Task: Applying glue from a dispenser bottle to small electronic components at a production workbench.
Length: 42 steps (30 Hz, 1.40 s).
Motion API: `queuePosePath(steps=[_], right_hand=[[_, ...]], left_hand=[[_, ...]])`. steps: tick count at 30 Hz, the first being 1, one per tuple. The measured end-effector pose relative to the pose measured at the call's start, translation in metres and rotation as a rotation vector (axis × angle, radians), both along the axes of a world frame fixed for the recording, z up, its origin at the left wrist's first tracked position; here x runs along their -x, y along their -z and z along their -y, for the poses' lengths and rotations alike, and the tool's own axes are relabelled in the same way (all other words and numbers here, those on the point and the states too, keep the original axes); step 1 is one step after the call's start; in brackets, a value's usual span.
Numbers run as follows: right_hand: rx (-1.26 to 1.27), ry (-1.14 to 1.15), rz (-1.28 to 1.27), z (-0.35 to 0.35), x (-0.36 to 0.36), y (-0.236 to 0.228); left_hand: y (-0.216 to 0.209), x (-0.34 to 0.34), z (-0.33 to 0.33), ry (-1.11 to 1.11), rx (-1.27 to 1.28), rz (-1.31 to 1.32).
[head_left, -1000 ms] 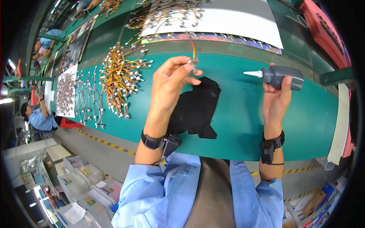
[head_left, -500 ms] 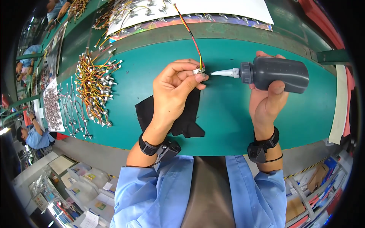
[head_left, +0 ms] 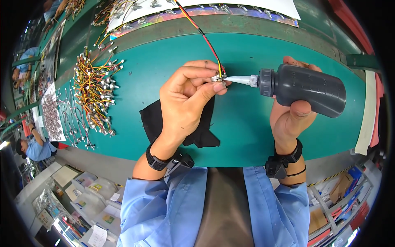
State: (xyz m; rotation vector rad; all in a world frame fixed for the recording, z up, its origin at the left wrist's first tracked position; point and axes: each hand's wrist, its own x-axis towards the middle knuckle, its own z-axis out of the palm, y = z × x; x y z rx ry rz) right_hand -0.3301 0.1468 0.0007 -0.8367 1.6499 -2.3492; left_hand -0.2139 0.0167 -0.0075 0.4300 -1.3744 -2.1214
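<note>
Between the thumb and fingers of my left hand (head_left: pixel 186 92) is a small metal potentiometer (head_left: pixel 217 78), mostly covered by the fingertips. Its red, yellow and black wires (head_left: pixel 204 36) run up and away toward the far white sheet. My right hand (head_left: pixel 290 113) grips a dark grey squeeze bottle (head_left: pixel 311 88), tilted nearly level, fingers behind and thumb in front. The bottle's white tapered nozzle (head_left: pixel 242 80) points left, its tip at the potentiometer where the wires join; whether it touches is too small to tell. A black cloth (head_left: pixel 201 133) lies on the green mat under my left wrist.
A heap of wired potentiometers (head_left: pixel 94 90) lies on the left of the green mat (head_left: pixel 247 136), with looser wired parts (head_left: pixel 76 119) beside it. More parts rest on a white sheet (head_left: pixel 263 8) behind the raised far ledge (head_left: pixel 164 36). A co-worker (head_left: pixel 39 148) sits at far left.
The nozzle tip has come up to the potentiometer, closing the small gap. The bottle's base has swung down and to the right. My left hand still holds the part.
</note>
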Motion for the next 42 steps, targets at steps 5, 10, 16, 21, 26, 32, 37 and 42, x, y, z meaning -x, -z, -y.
queuePosePath(steps=[5, 10, 16, 21, 26, 32, 37, 42], right_hand=[[-0.004, -0.005, 0.001, 0.0001, 0.0005, 0.0006], [0.000, 0.003, -0.009, 0.0007, 0.0007, 0.0004], [-0.003, 0.010, -0.020, 0.0010, 0.0006, 0.0008], [0.003, 0.011, -0.007, 0.0000, 0.0015, 0.0005], [-0.007, 0.019, -0.017, 0.0013, 0.0020, 0.0005], [-0.008, 0.021, 0.003, 0.0008, 0.0023, 0.0004], [-0.014, 0.024, 0.042, -0.0010, 0.0019, -0.0006], [-0.002, 0.027, 0.026, 0.0008, 0.0024, -0.0003]], left_hand=[[0.0015, 0.0001, 0.0001, 0.015, 0.024, -0.009], [0.0019, 0.0004, -0.0001, 0.023, 0.057, -0.018], [0.0013, -0.0018, 0.0003, 0.027, 0.014, -0.030], [0.0012, -0.0011, -0.0001, 0.032, -0.004, -0.032], [0.0012, -0.0003, 0.0000, 0.025, 0.022, -0.023], [0.0012, -0.0009, -0.0001, 0.027, -0.006, -0.036], [0.0006, -0.0015, -0.0008, 0.033, -0.017, -0.044], [0.0015, -0.0019, 0.0004, 0.044, -0.012, -0.070]])
